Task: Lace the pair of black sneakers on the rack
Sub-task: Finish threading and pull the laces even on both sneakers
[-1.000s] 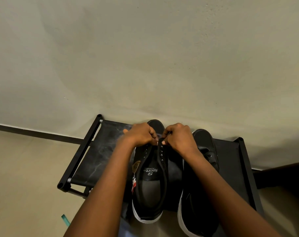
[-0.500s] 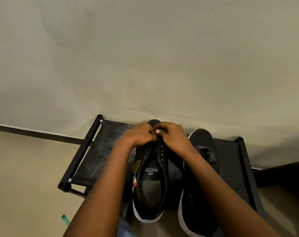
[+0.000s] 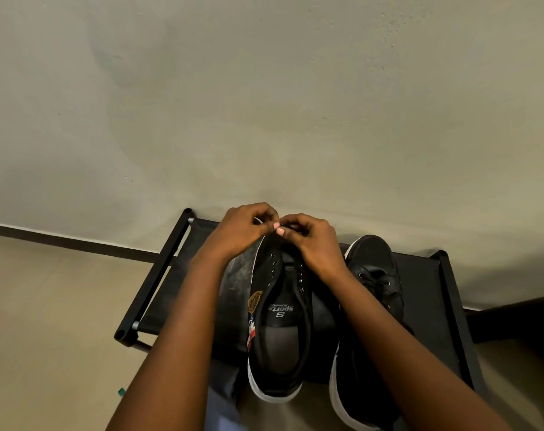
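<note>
Head view: left hand [image 3: 242, 231] and right hand [image 3: 311, 241] pinched together on thin lace end above toe of unlaced black canvas sneaker [image 3: 280, 321]; sneaker's long axis runs from toe back toward body, empty eyelets just below fingertips [image 3: 278, 230]

Both hands meet over the toe of the left sneaker [image 3: 280, 309], fingertips [image 3: 278, 229] touching, with no gap between them. Beyond the fingertips the wall [image 3: 264, 104] rises close behind the rack [image 3: 158, 275], limiting forward travel. Outboard of the left hand [image 3: 242, 233] fingers, bare rack fabric is unobstructed up to the side rail. Outboard of the right hand [image 3: 311, 244] fingers, the right sneaker [image 3: 373, 265] stands just beside the wrist; further bare fabric lies beyond it. Below the fingers, the eyelet rows and open shoe mouth are accessible between the two forearms. Above the fingers, the space is unobstructed.
</note>
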